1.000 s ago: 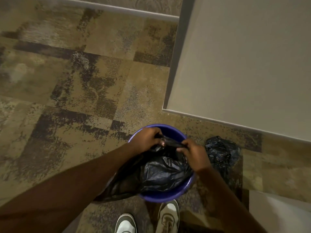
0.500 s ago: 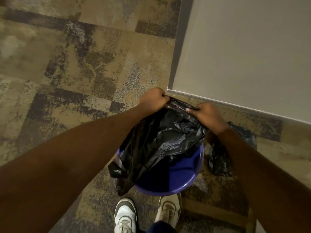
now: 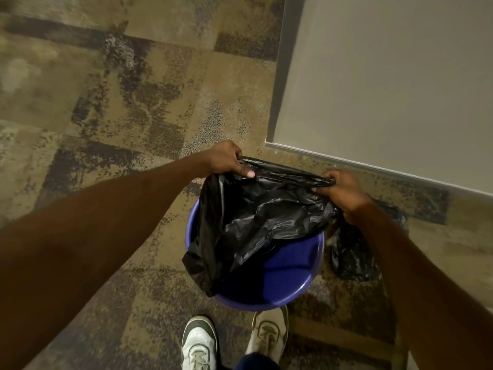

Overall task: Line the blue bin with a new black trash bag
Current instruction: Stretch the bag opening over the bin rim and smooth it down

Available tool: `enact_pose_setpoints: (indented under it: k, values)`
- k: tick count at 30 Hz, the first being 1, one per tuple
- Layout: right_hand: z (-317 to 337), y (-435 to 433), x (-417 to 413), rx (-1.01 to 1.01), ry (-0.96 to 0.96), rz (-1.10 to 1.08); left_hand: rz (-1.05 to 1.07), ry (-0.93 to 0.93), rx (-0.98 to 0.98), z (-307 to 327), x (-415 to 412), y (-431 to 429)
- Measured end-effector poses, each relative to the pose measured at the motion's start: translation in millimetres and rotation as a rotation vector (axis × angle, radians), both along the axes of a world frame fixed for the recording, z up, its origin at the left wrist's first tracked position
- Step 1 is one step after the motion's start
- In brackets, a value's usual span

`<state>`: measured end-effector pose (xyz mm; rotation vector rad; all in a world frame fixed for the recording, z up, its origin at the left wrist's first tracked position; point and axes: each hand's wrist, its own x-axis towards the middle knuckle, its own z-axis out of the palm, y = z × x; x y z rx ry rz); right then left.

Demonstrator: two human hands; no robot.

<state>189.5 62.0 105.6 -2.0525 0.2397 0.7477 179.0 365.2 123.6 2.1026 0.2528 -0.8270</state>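
Note:
A round blue bin (image 3: 288,271) stands on the carpet just ahead of my feet. Above it hangs a crumpled black trash bag (image 3: 256,217), its top edge stretched into a taut band between my hands. My left hand (image 3: 226,160) grips the left end of that band. My right hand (image 3: 344,193) grips the right end. The bag's body droops over the bin's far side and left rim, with its lower corner outside the rim at the left. The near part of the bin's inside shows bare blue.
A second crumpled black bag (image 3: 352,257) lies on the carpet right of the bin. A pale wall corner (image 3: 386,89) with a baseboard rises at the upper right. My white shoes (image 3: 198,343) stand just behind the bin. Patterned carpet (image 3: 106,102) stretches left.
My hands have lifted the bag out of the bin and pulled apart, so the top edge is stretched wider. More of the bin's blue inside shows.

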Motion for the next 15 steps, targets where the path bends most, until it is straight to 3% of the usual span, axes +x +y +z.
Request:
enact_pose_setpoints:
  k: [4,9,12,15]
  values:
    - [-6,-3,-2,-0.020,-0.012,-0.002,0.205,-0.104,0.009,-16,7,-3]
    - [-14,-5,-12,-0.247,0.078,0.012,0.046,-0.035,0.352,-30,3,-9]
    - [-17,-5,-28,-0.232,0.131,-0.010,0.113,0.011,0.351,-37,-2,-11]
    - [-18,-15,-49,-0.289,-0.026,0.057,0.193,0.016,0.311,-37,-8,-8]
